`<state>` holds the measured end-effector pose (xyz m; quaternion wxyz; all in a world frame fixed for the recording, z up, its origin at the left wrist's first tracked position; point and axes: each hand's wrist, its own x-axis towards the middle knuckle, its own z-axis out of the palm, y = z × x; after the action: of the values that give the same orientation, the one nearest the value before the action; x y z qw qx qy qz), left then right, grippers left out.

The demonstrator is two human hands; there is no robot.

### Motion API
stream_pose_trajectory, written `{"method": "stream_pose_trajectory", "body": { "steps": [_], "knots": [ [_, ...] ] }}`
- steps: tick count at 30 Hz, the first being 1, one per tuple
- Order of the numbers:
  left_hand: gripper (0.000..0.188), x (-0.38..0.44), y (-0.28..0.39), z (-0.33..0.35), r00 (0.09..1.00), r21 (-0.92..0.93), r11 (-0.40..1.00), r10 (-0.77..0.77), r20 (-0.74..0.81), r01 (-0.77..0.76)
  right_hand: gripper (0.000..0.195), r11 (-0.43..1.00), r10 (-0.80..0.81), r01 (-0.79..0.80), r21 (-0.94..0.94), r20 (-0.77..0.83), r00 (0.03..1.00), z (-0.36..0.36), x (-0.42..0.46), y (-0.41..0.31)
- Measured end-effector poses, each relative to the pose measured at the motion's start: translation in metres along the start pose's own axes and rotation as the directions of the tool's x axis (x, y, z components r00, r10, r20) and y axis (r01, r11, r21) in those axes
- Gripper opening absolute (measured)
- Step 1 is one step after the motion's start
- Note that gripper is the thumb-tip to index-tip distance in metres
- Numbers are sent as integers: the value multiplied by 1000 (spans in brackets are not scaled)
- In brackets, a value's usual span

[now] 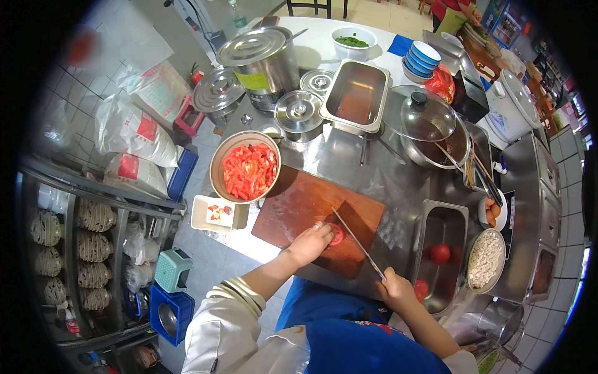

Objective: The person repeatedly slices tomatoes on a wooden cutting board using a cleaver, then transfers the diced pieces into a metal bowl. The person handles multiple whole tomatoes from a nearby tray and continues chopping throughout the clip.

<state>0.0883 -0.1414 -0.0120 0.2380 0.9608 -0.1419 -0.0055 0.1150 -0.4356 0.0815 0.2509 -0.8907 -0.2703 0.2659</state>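
My left hand (310,243) rests on a cut tomato (336,234) on the wooden cutting board (289,205). In my right hand (397,287) is the handle of a kitchen knife (359,243), its blade upright just right of the tomato. Whether the blade touches the tomato is hard to tell. Beyond the board's left corner stands a round bowl (213,174) full of cut tomato pieces (250,170). A small rectangular tub (201,212) with tomato scraps sits left of the board. To the right, a deep steel pan (451,210) holds two tomatoes (439,254).
Behind the board are lidded steel pots (299,112), an empty-looking steel pan (357,93) and a pot with a glass lid (427,119). At right stand a bowl of white diced food (486,262) and a bowl of eggs (491,212). A person (455,11) is far off at upper right.
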Motion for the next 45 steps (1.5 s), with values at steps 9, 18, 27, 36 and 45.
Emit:
{"method": "stream_pose_trajectory", "body": {
  "steps": [9,18,27,36,45],
  "knots": [
    [34,-3,5,0,998,-32,999,36,-53,-38,29,995,92,-87,-48,137,986,25,36,-3],
    [27,-16,9,0,992,-77,997,-8,-128,-2,30,993,111,-101,-58,216,970,-2,3,-17],
    [26,-23,2,5,987,-133,991,6,-162,-28,29,992,113,-98,-85,203,973,20,-3,1],
    [20,-28,1,3,987,-116,992,40,-154,-59,28,995,84,-73,-60,193,978,-1,3,-28],
    [14,-29,0,4,969,-167,984,20,-245,-63,29,999,26,-23,-25,160,987,29,0,5]
  ]
}}
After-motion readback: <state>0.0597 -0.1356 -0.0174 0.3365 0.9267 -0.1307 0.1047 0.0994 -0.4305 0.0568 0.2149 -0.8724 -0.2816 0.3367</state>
